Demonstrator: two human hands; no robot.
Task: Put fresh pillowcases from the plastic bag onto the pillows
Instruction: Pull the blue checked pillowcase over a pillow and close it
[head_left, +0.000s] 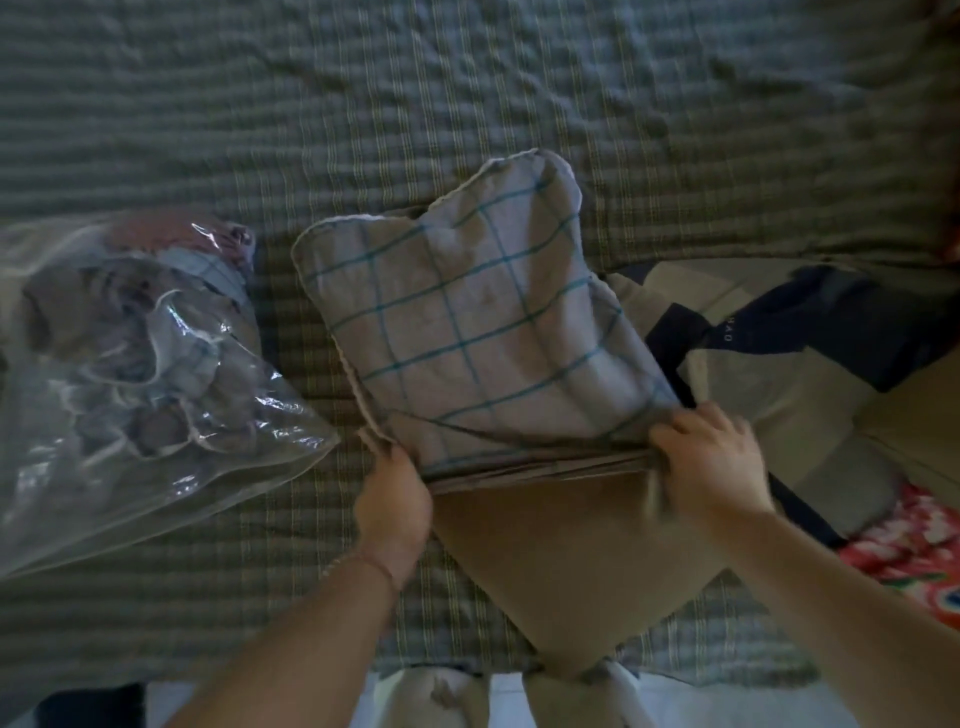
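Note:
A tan pillow (566, 561) lies on the bed in front of me. Its far half sits inside a grey pillowcase with a teal check (467, 322). My left hand (395, 504) grips the left end of the pillowcase's open edge. My right hand (706, 462) grips the right end of the same edge, where the cloth is bunched. A clear plastic bag (140, 374) with folded linen inside lies at the left.
The bed has a grey-green striped cover (467, 93). To the right lie a beige and navy pillow (779, 364) and a piece of red flowered cloth (914, 545). The bed's near edge runs along the bottom, with my feet on a pale floor (509, 696).

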